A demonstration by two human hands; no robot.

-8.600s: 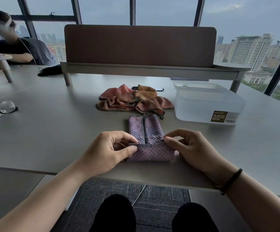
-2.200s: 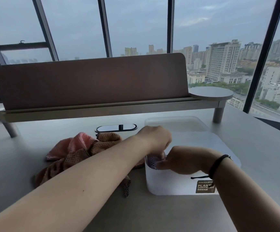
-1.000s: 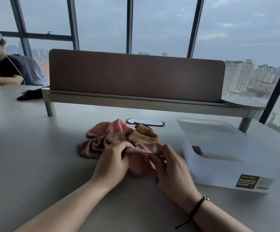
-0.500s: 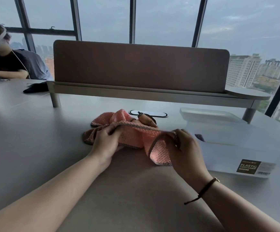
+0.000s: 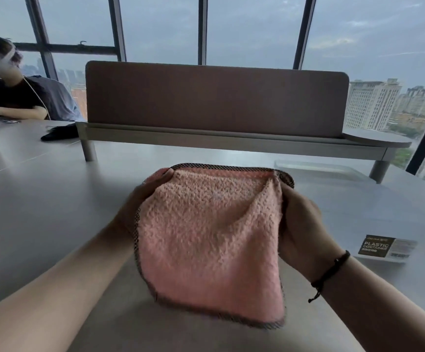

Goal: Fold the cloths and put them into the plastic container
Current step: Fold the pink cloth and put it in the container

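A pink fluffy cloth (image 5: pixel 208 245) with a dark stitched hem hangs spread out in the air above the table, facing me. My left hand (image 5: pixel 140 199) pinches its upper left corner and my right hand (image 5: pixel 303 224) grips its upper right edge. The translucent plastic container (image 5: pixel 374 224) with a brown label sits on the table to the right, just behind my right hand. The cloth hides the pile of other cloths and most of the container's inside.
The container's lid (image 5: pixel 318 168) lies flat behind the container. A brown desk divider (image 5: pixel 216 97) on a raised shelf runs across the back. Another person (image 5: pixel 15 95) sits at the far left, with a black object (image 5: pixel 58 132) near them.
I have lifted the pink cloth off the pile and spread it open between both hands, closer to me. Before that, the folded purple cloth went into the container.
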